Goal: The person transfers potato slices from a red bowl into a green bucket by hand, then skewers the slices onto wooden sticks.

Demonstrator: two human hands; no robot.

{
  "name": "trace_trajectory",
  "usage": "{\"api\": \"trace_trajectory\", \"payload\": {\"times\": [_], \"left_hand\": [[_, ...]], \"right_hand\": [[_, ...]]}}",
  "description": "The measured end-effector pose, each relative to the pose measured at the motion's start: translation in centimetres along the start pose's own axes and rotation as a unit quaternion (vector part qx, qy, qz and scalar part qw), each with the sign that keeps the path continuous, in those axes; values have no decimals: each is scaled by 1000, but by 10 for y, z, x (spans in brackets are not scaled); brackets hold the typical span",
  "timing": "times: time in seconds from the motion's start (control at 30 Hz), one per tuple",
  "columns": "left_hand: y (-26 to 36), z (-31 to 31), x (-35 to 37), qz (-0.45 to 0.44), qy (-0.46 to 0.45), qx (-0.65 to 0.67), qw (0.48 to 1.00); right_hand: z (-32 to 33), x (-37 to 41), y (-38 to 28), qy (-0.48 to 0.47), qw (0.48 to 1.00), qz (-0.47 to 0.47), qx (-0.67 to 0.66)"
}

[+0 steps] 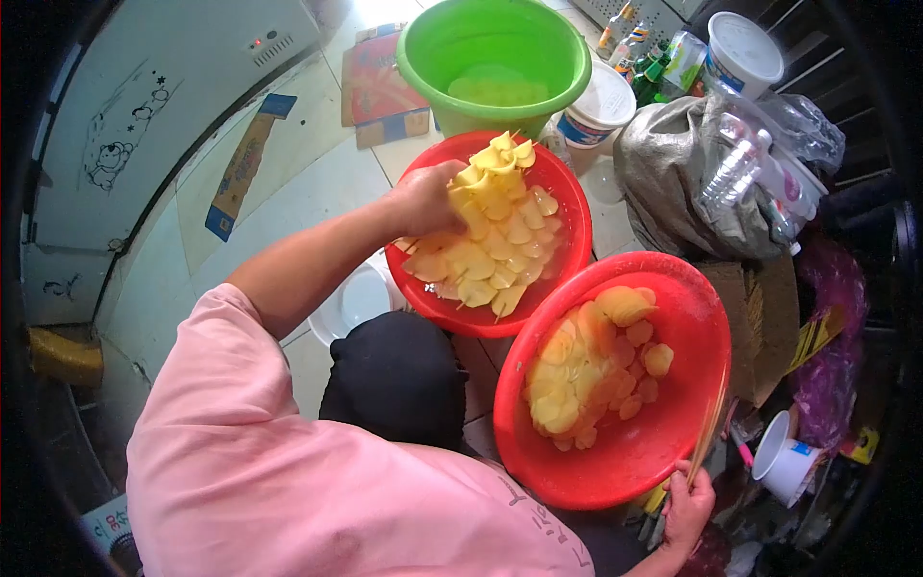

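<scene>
My left hand (pixel 426 197) reaches over the far red basin (pixel 574 252) and grips a skewer of potato slices (pixel 492 162), held above a pile of skewered potato slices (pixel 481 260) lying in that basin. My right hand (pixel 688 508) sits at the lower right rim of the near red basin (pixel 687 317) and holds a bundle of thin wooden skewers (pixel 713 423) along that rim. Loose potato slices (pixel 586 370) lie heaped in the near basin.
A green bucket (pixel 495 60) stands beyond the basins, with white tubs (pixel 598 104) and bottles (pixel 642 53) behind. A grey sack with plastic bottles (pixel 716 168) sits right. A white cup (pixel 784 462) lies lower right, a white bowl (pixel 351 303) by my knee. Tiled floor lies left.
</scene>
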State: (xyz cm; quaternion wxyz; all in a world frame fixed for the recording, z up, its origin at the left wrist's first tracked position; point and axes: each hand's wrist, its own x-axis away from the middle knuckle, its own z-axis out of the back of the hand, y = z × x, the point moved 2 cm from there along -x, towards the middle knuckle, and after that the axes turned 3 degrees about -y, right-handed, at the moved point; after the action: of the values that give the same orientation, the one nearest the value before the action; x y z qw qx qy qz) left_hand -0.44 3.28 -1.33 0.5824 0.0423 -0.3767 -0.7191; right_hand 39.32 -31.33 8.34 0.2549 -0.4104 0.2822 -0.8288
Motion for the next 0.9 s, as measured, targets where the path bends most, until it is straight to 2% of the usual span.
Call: {"api": "trace_trajectory", "payload": {"times": [0.17,0.33,0.47,0.53,0.67,0.77,0.8,0.87,0.9], "left_hand": [[15,15,13,-39,38,-63,996],[28,19,27,-127,94,-133,978],[25,14,27,-157,97,-152,971],[22,11,22,-165,66,-200,963],[39,32,20,-193,113,-165,961],[52,65,-6,-252,243,-186,918],[70,82,-8,-130,212,-202,947],[75,109,-38,-198,298,-213,909],[83,123,-50,-172,288,-194,922]], "right_hand": [[-1,2,-2,2,1000,7,-6],[-1,4,-2,-1,1000,16,-11],[0,6,-1,6,1000,17,-11],[0,5,2,23,1000,17,11],[1,7,-1,14,1000,13,18],[3,6,1,12,1000,-6,20],[3,5,2,12,1000,-12,17],[2,5,-6,13,1000,-16,14],[1,8,-15,12,998,-26,53]]}}
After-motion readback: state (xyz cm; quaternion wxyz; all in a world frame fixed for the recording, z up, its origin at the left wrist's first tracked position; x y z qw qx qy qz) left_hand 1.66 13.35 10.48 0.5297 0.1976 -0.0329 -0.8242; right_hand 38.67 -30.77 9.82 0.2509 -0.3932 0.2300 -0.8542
